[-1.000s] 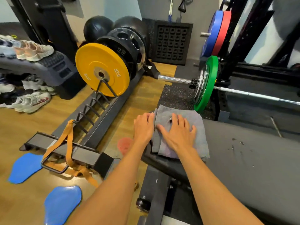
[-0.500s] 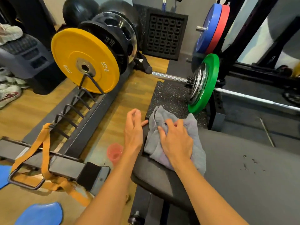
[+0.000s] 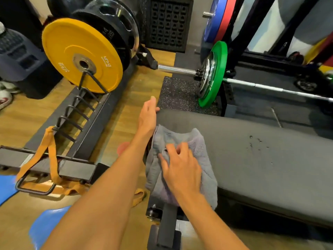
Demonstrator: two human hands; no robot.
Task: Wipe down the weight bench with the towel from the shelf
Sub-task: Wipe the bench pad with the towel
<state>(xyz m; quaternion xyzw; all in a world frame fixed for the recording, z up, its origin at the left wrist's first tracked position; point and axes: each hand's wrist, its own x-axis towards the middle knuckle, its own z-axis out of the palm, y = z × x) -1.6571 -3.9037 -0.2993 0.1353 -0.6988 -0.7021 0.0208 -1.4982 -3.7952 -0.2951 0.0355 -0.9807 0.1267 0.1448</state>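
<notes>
gym floor (image 3: 124, 112) | 1 bench (image 3: 252, 156) | 1 towel (image 3: 204, 154) | right hand (image 3: 181, 168) grips it

Right hand (image 3: 180, 168) covers mid towel (image 3: 200, 143); I can't tell whether its fingers pinch the cloth or only press. Left hand (image 3: 147, 120): palm side hidden against end of bench (image 3: 261, 159). Bench runs off right edge. Pink thing (image 3: 122, 147) mostly covered, I can't identify it. Specks (image 3: 255, 141) on bench too small to name. Barbell (image 3: 270, 87) blurs toward right edge. Shoes (image 3: 5, 100) cut by left edge
</notes>
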